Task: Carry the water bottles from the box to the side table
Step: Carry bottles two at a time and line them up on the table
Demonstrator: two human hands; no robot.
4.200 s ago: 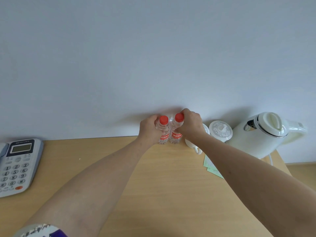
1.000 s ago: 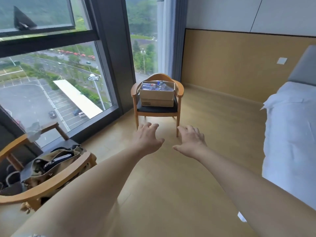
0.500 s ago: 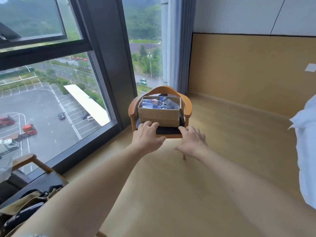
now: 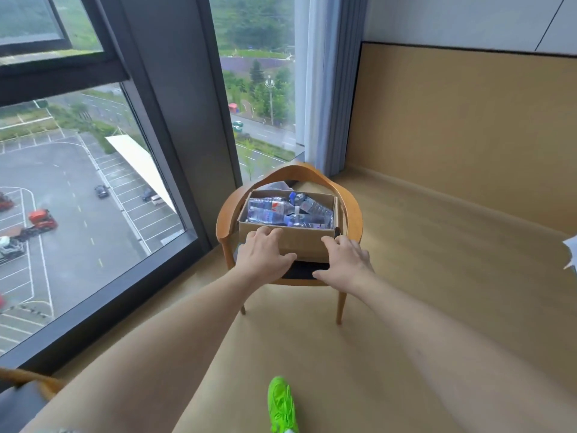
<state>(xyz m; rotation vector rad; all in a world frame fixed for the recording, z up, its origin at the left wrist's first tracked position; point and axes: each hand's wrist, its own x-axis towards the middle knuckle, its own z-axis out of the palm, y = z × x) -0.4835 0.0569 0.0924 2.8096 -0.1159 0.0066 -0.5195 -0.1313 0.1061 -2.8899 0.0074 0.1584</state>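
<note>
A brown cardboard box [image 4: 303,240] stands on the dark seat of a wooden armchair [image 4: 226,220] by the window. Several clear water bottles [image 4: 278,210] with blue labels lie on their sides inside it. My left hand [image 4: 263,253] is stretched out in front of the box's near left corner, fingers spread, holding nothing. My right hand [image 4: 345,260] reaches toward the near right corner, also spread and empty. Whether either hand touches the box I cannot tell. The side table is out of view.
A floor-to-ceiling window [image 4: 78,198] runs along the left, with a grey curtain [image 4: 324,89] behind the chair. Wood-panelled wall [image 4: 462,129] lies to the right, white bedding [image 4: 571,253] at the right edge. My green shoe [image 4: 281,404] is on the wooden floor.
I have walked from the side table across the room to the chair. The box has come much closer, and both empty hands now reach its near side.
</note>
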